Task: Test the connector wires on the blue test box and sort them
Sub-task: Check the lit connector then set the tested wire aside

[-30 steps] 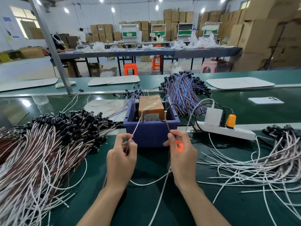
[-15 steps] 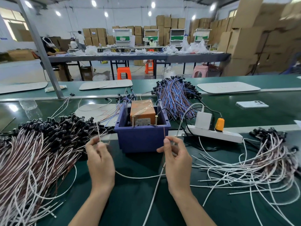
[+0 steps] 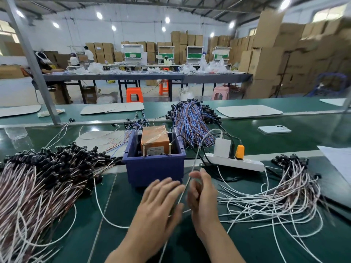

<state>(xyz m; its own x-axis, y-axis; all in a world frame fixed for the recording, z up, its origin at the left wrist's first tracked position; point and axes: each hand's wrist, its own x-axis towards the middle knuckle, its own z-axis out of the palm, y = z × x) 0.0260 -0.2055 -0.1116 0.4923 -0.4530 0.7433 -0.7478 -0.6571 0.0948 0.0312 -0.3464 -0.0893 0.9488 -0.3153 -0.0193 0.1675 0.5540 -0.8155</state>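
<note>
Blue plastic test box point(image 3: 153, 168) mid green worktop point(image 3: 123, 202), left hand point(image 3: 157, 205) flat, fingers straight, right hand point(image 3: 203, 194) curled round thin white wire point(image 3: 183, 192)

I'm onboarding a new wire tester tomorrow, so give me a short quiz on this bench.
1. True or false: the phone lies left of the blue test box.
2. What is plugged into the power strip? A) nothing B) a white adapter and an orange plug C) a lamp
3. Which hand shows straight, spread fingers beside the white wire?
Key: 1 false, the phone lies to its right. 2 B. 3 the left hand.
</note>
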